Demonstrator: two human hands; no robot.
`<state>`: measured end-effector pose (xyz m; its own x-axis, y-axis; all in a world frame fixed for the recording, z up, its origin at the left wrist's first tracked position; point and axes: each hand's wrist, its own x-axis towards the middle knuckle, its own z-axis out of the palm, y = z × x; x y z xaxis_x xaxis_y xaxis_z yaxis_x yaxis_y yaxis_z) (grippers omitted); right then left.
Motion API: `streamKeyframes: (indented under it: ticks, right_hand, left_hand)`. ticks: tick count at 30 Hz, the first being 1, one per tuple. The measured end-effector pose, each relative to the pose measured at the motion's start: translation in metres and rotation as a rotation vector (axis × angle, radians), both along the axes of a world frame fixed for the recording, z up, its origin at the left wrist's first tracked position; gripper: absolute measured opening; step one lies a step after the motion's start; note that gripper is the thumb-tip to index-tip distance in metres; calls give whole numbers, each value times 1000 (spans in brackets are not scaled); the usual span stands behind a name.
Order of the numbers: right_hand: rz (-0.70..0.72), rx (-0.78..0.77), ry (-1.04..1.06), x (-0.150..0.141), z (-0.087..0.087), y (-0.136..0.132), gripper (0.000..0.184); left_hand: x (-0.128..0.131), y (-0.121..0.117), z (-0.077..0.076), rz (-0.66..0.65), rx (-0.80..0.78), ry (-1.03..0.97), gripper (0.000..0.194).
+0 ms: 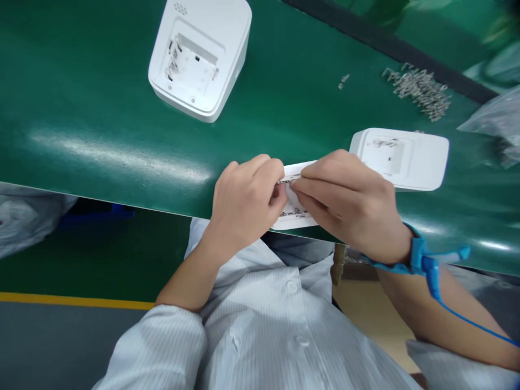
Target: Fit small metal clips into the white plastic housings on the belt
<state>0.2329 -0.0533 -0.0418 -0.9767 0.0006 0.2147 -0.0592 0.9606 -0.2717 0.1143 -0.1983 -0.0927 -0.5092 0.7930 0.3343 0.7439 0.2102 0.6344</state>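
Note:
A white plastic housing (296,219) lies at the table's front edge, partly covered by both hands. Its recess faces up, and small metal contacts show along the lower side. My left hand (252,192) is closed at the housing's left end, with a small metal contact (281,182) at its fingertips. From the other side, my right hand (345,200) reaches over the recess with fingers pressed together. Its fingertips are beside that contact; what they pinch is hidden. A blue wrist strap (416,254) with a cord circles the right wrist.
Another white housing (426,160) sits just right of my right hand. A third housing (225,27) stands at the upper left. A pile of small metal contacts (422,92) lies at the back right, with a few loose pieces (343,81) nearby. A clear plastic bag (498,119) is at the right edge.

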Motion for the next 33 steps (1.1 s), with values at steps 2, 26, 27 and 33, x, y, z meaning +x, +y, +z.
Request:
streamKeyframes:
  ticks: [2, 26, 27, 33]
  right_hand:
    - [-19, 4, 34, -1, -1, -2, 27]
    - [-155, 53, 237, -5, -13, -14, 21]
    - [-172, 62, 251, -4, -14, -14, 20]
    - [-227, 73, 238, -2, -16, -13, 16]
  left_hand:
    - [0, 0, 0, 7, -1, 8, 11]
    - [13, 2, 0, 93, 207, 426, 34]
    - [16, 2, 0, 113, 197, 440, 34]
    - [34, 5, 2, 210, 142, 439, 35]
